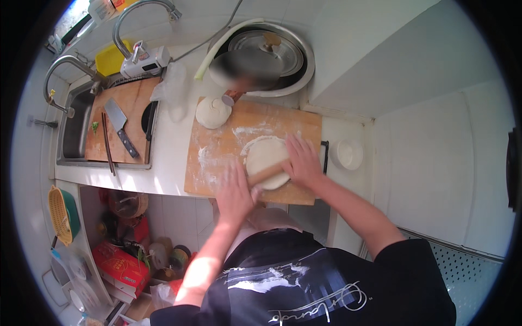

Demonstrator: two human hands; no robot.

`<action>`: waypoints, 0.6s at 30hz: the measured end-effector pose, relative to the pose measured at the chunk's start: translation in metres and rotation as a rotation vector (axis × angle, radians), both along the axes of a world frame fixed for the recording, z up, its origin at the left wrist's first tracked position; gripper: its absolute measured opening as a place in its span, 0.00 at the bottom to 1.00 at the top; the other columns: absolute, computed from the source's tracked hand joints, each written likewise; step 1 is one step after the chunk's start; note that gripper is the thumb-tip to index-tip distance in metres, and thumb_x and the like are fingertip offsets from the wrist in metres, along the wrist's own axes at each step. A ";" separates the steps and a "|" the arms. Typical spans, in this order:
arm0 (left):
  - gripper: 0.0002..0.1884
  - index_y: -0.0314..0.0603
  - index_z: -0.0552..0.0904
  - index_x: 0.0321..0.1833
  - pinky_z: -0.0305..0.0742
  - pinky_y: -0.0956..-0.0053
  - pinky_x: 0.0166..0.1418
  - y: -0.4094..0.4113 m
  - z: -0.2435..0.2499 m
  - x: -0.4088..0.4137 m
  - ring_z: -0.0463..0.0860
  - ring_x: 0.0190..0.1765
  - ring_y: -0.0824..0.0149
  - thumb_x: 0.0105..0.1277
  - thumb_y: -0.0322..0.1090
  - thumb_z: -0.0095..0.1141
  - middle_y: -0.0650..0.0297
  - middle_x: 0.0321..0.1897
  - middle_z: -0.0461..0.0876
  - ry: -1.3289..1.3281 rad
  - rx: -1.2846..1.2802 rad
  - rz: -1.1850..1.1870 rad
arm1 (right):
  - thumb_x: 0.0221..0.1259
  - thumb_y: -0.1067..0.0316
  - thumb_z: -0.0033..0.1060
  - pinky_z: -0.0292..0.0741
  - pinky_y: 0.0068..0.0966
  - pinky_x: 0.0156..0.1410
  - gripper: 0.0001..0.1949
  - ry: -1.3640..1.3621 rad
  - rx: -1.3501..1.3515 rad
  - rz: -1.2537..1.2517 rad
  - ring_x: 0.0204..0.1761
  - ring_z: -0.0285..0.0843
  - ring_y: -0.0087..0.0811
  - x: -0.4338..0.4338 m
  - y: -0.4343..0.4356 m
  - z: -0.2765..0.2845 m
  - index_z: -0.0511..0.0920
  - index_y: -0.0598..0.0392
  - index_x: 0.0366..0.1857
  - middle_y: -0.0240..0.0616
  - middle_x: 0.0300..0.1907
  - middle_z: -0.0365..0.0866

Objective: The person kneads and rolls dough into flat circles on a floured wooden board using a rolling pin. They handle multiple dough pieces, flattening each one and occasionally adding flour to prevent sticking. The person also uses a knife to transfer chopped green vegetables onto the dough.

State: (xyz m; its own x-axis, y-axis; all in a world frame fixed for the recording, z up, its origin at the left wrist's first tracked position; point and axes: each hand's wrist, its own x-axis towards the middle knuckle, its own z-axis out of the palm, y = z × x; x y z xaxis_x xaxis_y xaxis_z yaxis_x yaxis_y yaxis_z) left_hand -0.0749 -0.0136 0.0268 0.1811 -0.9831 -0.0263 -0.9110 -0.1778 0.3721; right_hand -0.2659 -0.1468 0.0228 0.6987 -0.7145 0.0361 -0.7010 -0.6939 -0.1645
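A flattened round of dough (pixel 266 155) lies on the floured wooden board (pixel 220 157). A wooden rolling pin (pixel 268 173) rests across its lower part, slanting up to the right. My left hand (pixel 235 189) is on the pin's left end, fingers stretched forward and slightly blurred. My right hand (pixel 301 162) covers the pin's right end, its fingers extended beside the dough's right edge. Both palms press on the pin rather than visibly wrapping it. A rounded lump of dough (pixel 213 112) sits at the board's far left corner.
Behind the board stand a large metal basin (pixel 310 69) with a lid, and a green onion stalk (pixel 206 65). A white bowl (pixel 347 155) is at right. Over the sink at left, a cutting board (pixel 136 98) holds a cleaver (pixel 119 122) and chopsticks (pixel 107 142).
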 end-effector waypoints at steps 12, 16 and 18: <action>0.44 0.36 0.57 0.70 0.48 0.61 0.73 0.063 0.005 -0.039 0.57 0.72 0.57 0.56 0.56 0.55 0.54 0.71 0.56 -0.011 0.027 -0.062 | 0.52 0.53 0.58 0.49 0.47 0.72 0.36 -0.076 0.127 0.061 0.70 0.52 0.48 -0.051 0.062 0.013 0.59 0.60 0.64 0.48 0.69 0.56; 0.42 0.35 0.58 0.70 0.52 0.60 0.72 0.043 0.001 -0.027 0.59 0.71 0.56 0.58 0.55 0.54 0.54 0.69 0.60 -0.025 -0.041 -0.036 | 0.52 0.53 0.58 0.50 0.47 0.72 0.35 -0.100 -0.005 0.076 0.70 0.53 0.48 -0.041 0.047 -0.003 0.61 0.61 0.63 0.48 0.68 0.57; 0.38 0.33 0.62 0.67 0.56 0.57 0.70 0.019 0.000 -0.014 0.62 0.69 0.52 0.59 0.53 0.53 0.51 0.67 0.64 -0.009 -0.129 0.000 | 0.55 0.52 0.55 0.50 0.46 0.72 0.34 -0.066 -0.047 0.077 0.70 0.54 0.46 -0.024 0.023 -0.006 0.60 0.61 0.63 0.48 0.69 0.57</action>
